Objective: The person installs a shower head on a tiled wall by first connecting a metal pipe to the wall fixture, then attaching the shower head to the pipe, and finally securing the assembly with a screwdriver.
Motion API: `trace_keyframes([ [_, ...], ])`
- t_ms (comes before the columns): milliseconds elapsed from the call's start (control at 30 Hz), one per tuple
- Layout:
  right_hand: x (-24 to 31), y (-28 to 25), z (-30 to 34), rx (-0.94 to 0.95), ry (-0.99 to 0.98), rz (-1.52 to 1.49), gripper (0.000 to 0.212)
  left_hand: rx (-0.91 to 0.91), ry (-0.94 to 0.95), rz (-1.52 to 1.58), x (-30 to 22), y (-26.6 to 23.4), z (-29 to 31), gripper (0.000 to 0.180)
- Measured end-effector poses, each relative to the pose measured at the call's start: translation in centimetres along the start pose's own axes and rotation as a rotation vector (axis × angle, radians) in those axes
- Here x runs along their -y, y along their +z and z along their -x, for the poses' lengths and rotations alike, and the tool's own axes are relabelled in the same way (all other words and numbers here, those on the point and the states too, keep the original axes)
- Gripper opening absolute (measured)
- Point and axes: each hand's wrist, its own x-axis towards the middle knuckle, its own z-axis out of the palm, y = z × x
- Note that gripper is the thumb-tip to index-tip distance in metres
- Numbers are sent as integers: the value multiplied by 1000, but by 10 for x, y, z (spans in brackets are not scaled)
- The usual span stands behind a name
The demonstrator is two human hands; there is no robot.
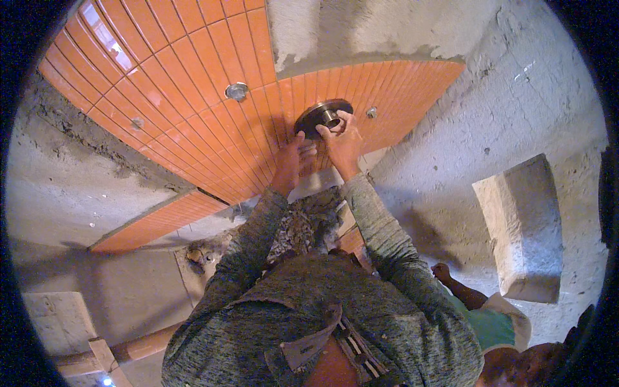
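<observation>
A round dark metal plate [313, 120] with a short tube in its middle sits against the orange-tiled wall [213, 71]. My right hand [343, 143] pinches the plate's central tube between thumb and fingers. At the plate's lower left rim is my left hand [293, 161], its thumb on the edge and its other fingers curled beneath. Whether the plate's back touches the tiles is hidden. A silvery round fitting [236, 91] shows in a hole in the tiles left of the plate, and a smaller metal fitting [371, 112] lies to its right.
Bare grey plaster [445, 138] borders the tiles on the right, with a recessed niche [525, 226] in it. Another person [493, 319] is close by at the lower right, one arm raised. An orange-brown pipe [138, 348] runs along the lower left.
</observation>
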Motion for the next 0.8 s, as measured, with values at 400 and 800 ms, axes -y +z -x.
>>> trace_keyframes([
  [400,7,-6,3,47,100,-33,64,-13,-35,11,25,-15,-6,46],
  [800,-6,-2,-4,36,-120,146,52,0,224,-9,-18,24,14,41],
])
